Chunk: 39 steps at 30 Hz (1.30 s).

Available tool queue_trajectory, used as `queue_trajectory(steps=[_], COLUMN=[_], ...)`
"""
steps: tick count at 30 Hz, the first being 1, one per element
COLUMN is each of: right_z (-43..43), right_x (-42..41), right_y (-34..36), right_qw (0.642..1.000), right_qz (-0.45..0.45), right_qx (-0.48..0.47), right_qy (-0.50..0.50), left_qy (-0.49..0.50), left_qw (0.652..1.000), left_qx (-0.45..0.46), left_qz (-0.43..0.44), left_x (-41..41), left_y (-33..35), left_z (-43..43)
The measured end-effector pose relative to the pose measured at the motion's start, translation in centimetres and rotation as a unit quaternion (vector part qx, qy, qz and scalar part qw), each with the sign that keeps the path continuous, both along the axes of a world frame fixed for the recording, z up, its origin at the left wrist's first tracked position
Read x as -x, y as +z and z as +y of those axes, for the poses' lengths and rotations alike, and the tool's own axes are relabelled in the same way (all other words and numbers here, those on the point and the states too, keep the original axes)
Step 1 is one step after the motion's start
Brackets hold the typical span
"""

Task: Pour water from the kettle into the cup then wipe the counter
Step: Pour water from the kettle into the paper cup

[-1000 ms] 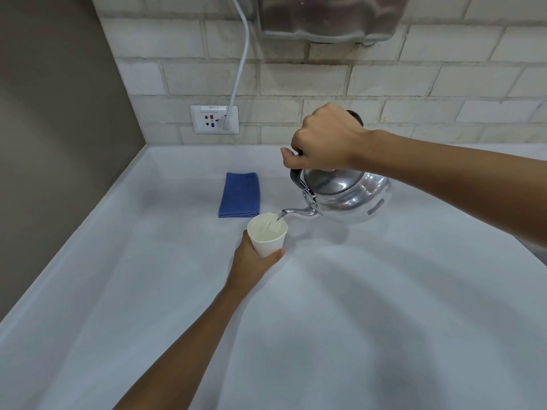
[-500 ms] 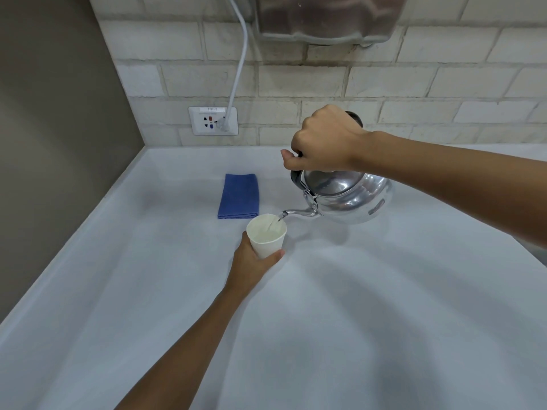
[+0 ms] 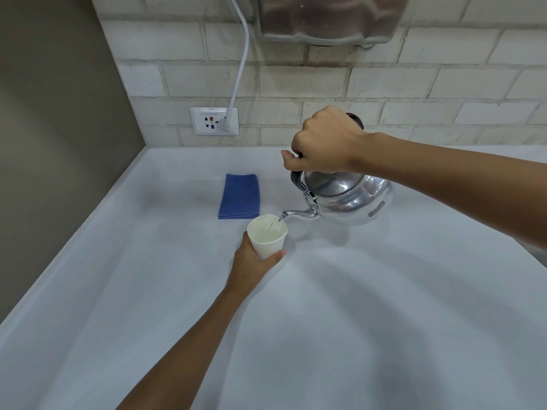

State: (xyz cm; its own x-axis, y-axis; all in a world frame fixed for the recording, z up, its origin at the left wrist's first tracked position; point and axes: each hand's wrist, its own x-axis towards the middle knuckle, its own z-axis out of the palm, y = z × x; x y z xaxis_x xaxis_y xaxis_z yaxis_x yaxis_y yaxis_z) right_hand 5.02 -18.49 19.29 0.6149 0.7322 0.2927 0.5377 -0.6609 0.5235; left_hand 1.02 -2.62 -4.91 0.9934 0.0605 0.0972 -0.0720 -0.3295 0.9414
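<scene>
- On the pale grey counter (image 3: 355, 321), a left hand (image 3: 251, 266) is wrapping its fingers around a white paper cup (image 3: 268, 236), which is sitting upright.
- Above it, the right hand (image 3: 324, 142) is clenching the black handle of a steel kettle (image 3: 346, 199) — tilted, spout over the rim, water streaming in.
- A folded blue cloth (image 3: 239, 196) is lying just behind the cup.
- Behind, a brick-tile wall (image 3: 384, 81) is carrying a socket (image 3: 213, 121) with a white cable (image 3: 241, 60) plugged in — a brown wall is closing the left side.
</scene>
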Motion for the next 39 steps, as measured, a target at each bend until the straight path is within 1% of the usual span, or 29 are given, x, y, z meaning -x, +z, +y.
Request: queue_trajectory(steps=[32,39], right_z=[0.41,0.69], right_x=[0.14,0.21], right_y=[-0.2,-0.41], right_qw=[1.0,1.0], right_qz=[0.012,0.008], right_qx=[-0.002,0.011], right_qy=[0.005,0.01], left_qy=[-0.002,-0.004], left_qw=[1.0,1.0], left_qx=[-0.001,0.002], left_qz=[-0.003,-0.002], left_x=[-0.13,-0.19], left_y=[-0.14,-0.19], left_z=[-0.01,-0.03])
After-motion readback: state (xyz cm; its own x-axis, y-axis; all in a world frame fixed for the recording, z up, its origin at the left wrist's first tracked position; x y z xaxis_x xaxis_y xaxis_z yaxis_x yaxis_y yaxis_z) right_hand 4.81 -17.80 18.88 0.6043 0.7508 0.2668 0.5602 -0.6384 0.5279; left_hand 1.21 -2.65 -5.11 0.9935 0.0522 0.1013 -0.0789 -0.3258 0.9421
